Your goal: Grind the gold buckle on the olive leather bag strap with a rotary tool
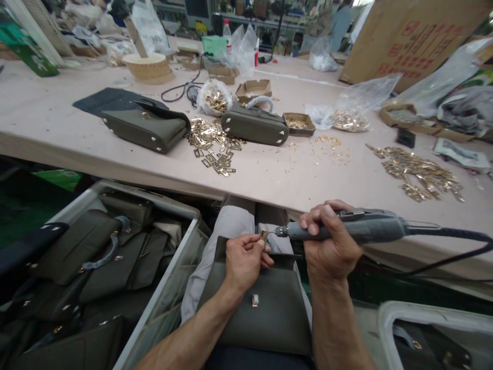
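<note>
A dark olive handbag (269, 324) lies across my lap, its small metal clasp (255, 300) facing up. My left hand (244, 259) pinches a small gold metal plate (264, 236) at the bag's far edge. Wrapped round a grey electric screwdriver (362, 226), my right hand (331, 241) holds it level, with the bit pointing left at the plate. Whether the bit tip touches a screw there is too small to tell. The screwdriver's dark cable (454, 234) runs off to the right.
On the table (262, 177) are two olive bags (146, 126), gold frame pieces (215, 149), loose small screws (331, 144) and a pile of gold fittings (423, 172). A crate (200, 226) full of bags stands at left; another bin (385, 313) is at lower right.
</note>
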Motion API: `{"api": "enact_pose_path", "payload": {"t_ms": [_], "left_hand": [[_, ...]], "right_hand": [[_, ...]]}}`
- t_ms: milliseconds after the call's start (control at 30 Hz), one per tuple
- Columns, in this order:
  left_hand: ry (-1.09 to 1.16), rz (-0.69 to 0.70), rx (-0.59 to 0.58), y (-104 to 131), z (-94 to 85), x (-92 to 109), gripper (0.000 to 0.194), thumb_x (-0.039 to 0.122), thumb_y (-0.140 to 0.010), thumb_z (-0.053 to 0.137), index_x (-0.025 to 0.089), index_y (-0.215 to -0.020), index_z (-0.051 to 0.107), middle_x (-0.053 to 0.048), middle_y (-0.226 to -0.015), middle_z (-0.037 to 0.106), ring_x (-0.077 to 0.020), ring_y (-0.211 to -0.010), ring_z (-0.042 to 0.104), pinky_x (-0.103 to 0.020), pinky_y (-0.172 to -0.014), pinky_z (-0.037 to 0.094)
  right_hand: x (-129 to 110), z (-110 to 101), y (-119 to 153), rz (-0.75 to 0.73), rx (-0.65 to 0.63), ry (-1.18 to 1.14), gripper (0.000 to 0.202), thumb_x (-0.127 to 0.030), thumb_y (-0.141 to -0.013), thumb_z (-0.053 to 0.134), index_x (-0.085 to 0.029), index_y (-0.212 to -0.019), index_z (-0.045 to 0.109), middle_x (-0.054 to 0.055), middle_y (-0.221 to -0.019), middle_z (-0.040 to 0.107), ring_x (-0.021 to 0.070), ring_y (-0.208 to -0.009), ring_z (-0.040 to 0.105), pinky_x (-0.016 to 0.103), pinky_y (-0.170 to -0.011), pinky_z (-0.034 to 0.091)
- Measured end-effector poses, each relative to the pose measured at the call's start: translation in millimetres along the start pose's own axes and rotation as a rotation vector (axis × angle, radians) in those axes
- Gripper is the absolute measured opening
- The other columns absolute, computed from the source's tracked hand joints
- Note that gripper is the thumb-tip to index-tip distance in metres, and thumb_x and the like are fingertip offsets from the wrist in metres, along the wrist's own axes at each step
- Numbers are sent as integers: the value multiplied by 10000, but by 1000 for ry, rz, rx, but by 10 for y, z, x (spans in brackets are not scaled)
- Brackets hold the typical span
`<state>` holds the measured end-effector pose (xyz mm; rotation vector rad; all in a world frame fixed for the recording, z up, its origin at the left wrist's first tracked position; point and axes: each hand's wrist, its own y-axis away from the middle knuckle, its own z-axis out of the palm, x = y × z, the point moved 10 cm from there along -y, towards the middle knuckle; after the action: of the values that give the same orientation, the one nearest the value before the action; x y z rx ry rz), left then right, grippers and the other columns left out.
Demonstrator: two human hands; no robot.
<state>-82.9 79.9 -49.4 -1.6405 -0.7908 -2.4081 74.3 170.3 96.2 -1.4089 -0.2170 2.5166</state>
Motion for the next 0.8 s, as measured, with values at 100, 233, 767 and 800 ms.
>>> {"api": "enact_pose_path", "payload": {"t_ms": [100,233,767,800], "left_hand": [[0,-9,14,16,0,-3,331,314,-776,712,37,-951,674,-117,-721,742,-176,-454,676,-223,-397,551],[9,-12,22,29,-2,11,307,298,-770,718,41,-933,673,-104,-702,735,-172,-448,671,-222,-395,552],[-11,-15,3,3,-15,-6,261,274,-807,719,46,-932,691,-101,-697,739,-167,-444,669,-217,-406,550],[-18,-17,2,3,-15,2,257,274,-808,719,47,-926,695,-103,-696,739,-168,-445,670,-217,-406,549]], "right_hand": [[-14,20,61,-54,-16,35,179,-178,-785,750,-176,-902,615,-51,-622,556,95,-451,487,274,-519,449],[-16,45,106,-86,-26,71,166,-170,-790,753,-176,-895,625,-52,-637,554,98,-449,505,283,-517,466],[64,243,225,-97,-189,161,167,-174,-840,763,-190,-947,636,-39,-691,587,112,-485,558,277,-502,488],[68,262,241,-101,-207,174,170,-176,-842,765,-192,-952,637,-36,-707,594,111,-489,562,276,-502,489]]}}
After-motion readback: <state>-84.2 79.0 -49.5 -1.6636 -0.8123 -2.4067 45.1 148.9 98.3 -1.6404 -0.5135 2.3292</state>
